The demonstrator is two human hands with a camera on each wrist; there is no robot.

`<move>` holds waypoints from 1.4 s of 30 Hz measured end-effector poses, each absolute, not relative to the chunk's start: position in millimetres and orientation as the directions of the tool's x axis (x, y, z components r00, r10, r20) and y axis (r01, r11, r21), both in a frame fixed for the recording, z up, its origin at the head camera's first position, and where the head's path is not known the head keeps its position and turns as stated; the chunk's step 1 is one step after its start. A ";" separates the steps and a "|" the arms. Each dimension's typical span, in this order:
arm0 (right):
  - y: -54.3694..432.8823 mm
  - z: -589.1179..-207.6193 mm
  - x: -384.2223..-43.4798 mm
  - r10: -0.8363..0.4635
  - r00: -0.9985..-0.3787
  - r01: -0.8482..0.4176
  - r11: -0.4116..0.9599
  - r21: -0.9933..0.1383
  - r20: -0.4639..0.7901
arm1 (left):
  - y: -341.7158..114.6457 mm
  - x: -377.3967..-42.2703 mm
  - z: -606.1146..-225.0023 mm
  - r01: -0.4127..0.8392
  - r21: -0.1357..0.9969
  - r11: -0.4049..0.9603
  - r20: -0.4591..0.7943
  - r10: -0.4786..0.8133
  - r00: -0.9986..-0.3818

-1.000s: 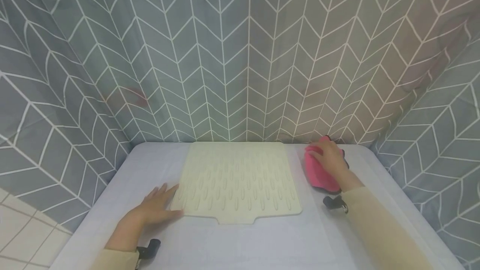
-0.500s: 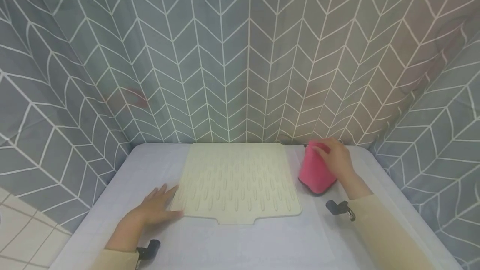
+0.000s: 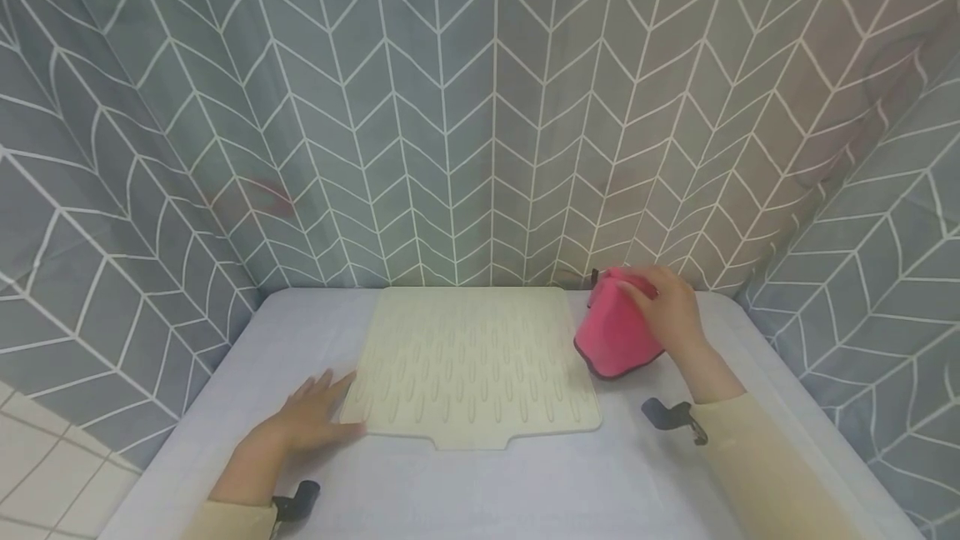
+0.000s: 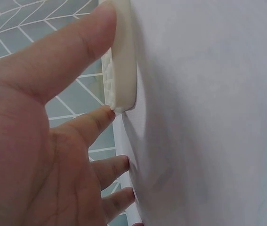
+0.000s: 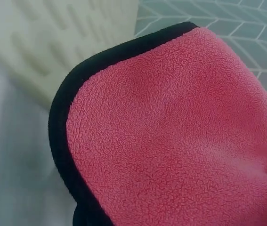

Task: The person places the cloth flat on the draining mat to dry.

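A pink cloth [image 3: 615, 332] with a dark bound edge hangs from my right hand [image 3: 669, 307], pinched near its top between thumb and fingers. It overlaps the right edge of a cream ribbed mat [image 3: 472, 373] in the head view. Close up in the right wrist view, the fluffy cloth [image 5: 171, 127] fills most of the frame, with the mat [image 5: 62, 42] behind it. My left hand [image 3: 311, 415] lies with spread fingers at the mat's near left corner. Its thumb and index fingertip touch the mat's edge [image 4: 124, 61] in the left wrist view; the other fingertips rest on the white tabletop.
The mat lies on a table with a white cover [image 3: 555, 490]. A grey curtain [image 3: 465, 107] with white chevron lines rises behind the table and along both sides. Pale floor tiles [image 3: 52, 457] show at lower left. Each wrist wears a dark camera mount [image 3: 667, 413].
My right hand has raised the pink cloth off the tabletop and carried it left to the mat's right edge, the cloth now hanging down. My left hand has stayed in place.
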State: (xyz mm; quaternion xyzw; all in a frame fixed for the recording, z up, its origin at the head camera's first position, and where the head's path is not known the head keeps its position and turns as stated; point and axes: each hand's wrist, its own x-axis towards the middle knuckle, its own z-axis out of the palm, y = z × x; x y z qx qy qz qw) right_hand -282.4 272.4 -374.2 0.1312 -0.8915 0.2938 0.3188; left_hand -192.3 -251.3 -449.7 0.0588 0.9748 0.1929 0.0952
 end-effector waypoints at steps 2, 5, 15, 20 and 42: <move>266.9 -370.5 -280.3 -0.045 -0.752 -0.437 0.782 -0.445 0.658 | -251.3 -192.4 -450.0 0.075 0.387 0.919 -0.165 0.149 -0.975; 257.8 -365.6 -278.1 -0.043 -0.735 -0.462 0.763 -0.452 0.677 | -251.6 -192.8 -450.5 0.073 0.385 0.920 -0.166 0.147 -0.975; 222.2 -357.3 -279.6 -0.081 -0.677 -0.561 0.699 -0.442 0.732 | -253.2 -194.5 -452.7 0.079 0.379 0.922 -0.165 0.151 -0.975; 200.2 -357.5 -280.3 -0.085 -0.673 -0.586 0.668 -0.459 0.735 | -253.5 -194.6 -451.6 0.087 0.376 0.922 -0.163 0.159 -0.974; 106.1 -384.1 -292.2 -0.003 -0.629 -0.690 0.463 -0.556 0.777 | -256.0 -196.6 -458.3 0.082 0.385 0.919 -0.167 0.156 -0.974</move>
